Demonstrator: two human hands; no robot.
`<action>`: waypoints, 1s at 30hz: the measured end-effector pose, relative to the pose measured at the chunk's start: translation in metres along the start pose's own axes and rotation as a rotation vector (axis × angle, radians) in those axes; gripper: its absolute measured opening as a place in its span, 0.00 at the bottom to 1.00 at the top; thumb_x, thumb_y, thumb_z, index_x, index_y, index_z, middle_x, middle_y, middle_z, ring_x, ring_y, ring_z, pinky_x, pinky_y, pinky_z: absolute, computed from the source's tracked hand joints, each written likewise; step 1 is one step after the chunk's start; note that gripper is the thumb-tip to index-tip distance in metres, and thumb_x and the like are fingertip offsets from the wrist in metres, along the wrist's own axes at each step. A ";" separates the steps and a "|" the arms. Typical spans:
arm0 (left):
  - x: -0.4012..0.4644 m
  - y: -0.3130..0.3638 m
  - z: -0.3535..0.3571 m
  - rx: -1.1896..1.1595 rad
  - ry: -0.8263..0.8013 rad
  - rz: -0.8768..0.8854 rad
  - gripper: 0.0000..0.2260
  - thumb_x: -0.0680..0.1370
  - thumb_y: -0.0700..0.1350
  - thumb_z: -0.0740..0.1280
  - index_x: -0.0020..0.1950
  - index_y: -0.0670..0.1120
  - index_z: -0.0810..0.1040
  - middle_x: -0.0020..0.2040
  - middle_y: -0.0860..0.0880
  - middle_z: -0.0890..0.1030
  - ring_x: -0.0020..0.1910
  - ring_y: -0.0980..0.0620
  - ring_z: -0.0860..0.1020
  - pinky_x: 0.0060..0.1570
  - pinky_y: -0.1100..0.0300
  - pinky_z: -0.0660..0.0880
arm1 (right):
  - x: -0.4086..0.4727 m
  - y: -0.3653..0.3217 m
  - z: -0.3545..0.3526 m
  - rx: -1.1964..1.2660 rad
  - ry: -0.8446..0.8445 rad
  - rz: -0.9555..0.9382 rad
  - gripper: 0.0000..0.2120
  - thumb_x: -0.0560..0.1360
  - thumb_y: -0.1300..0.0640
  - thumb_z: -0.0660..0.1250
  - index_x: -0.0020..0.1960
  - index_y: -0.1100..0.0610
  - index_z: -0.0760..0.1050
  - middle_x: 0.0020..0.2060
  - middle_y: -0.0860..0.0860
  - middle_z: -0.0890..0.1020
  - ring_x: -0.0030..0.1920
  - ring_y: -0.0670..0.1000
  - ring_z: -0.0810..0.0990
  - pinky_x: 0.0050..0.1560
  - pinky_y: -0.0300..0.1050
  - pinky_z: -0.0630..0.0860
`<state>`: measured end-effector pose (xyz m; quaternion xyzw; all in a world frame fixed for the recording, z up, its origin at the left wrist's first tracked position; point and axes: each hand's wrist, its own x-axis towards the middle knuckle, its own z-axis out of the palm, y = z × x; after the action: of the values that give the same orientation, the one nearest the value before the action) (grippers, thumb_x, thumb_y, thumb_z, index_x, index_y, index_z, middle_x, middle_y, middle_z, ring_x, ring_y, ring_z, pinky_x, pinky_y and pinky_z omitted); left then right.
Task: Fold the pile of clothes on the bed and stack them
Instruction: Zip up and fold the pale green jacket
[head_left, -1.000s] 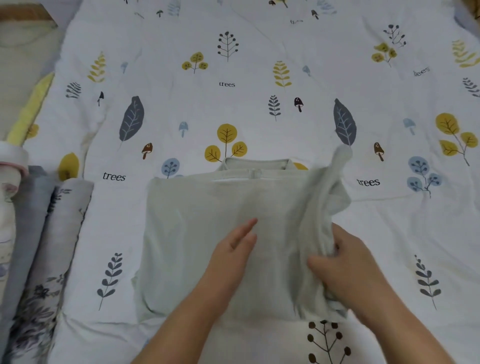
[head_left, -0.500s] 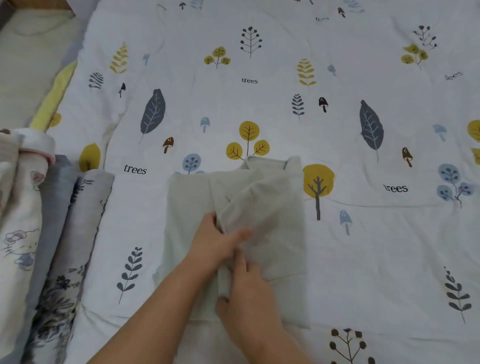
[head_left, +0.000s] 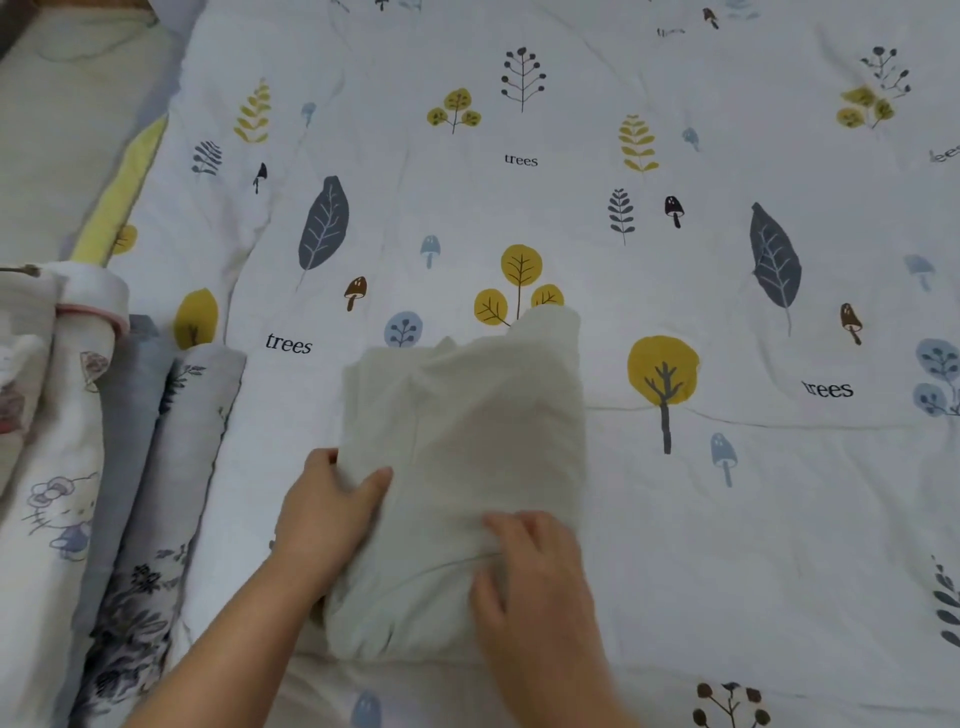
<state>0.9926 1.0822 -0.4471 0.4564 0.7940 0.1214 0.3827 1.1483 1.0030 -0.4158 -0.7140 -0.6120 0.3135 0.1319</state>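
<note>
I see a pale green garment (head_left: 467, 467) folded on the tree-print duvet (head_left: 727, 493). My left hand (head_left: 324, 519) grips its left edge; my right hand (head_left: 535, 566) presses its lower right. Folded clothes (head_left: 130, 467) lie at left.

Two hands: left hand (head_left: 324, 519), right hand (head_left: 535, 566). One pale green garment (head_left: 467, 447). One printed quilt (head_left: 727, 493), three folded cloths at left (head_left: 104, 467).
</note>
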 end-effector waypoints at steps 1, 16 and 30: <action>-0.001 0.000 0.003 0.018 0.001 0.016 0.21 0.73 0.49 0.70 0.63 0.43 0.69 0.50 0.49 0.74 0.54 0.43 0.75 0.48 0.56 0.69 | 0.003 0.010 -0.001 -0.024 0.005 0.090 0.24 0.76 0.52 0.59 0.72 0.48 0.61 0.66 0.49 0.65 0.68 0.49 0.63 0.64 0.38 0.60; -0.015 -0.019 0.024 0.699 0.038 0.709 0.28 0.79 0.60 0.46 0.73 0.46 0.63 0.73 0.40 0.64 0.72 0.41 0.61 0.68 0.40 0.51 | 0.012 0.030 0.014 -0.373 0.021 0.125 0.30 0.67 0.43 0.65 0.65 0.58 0.75 0.64 0.62 0.75 0.63 0.62 0.75 0.55 0.62 0.72; -0.025 -0.045 -0.018 0.220 0.257 0.190 0.12 0.77 0.54 0.60 0.50 0.46 0.73 0.49 0.45 0.75 0.48 0.41 0.75 0.44 0.51 0.69 | -0.006 0.050 0.012 -0.234 0.056 0.152 0.26 0.71 0.52 0.68 0.67 0.59 0.72 0.62 0.65 0.73 0.59 0.64 0.77 0.51 0.56 0.77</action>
<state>0.9584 1.0397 -0.4466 0.5490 0.7983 0.1267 0.2125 1.1800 0.9845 -0.4522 -0.7773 -0.5845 0.2290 0.0404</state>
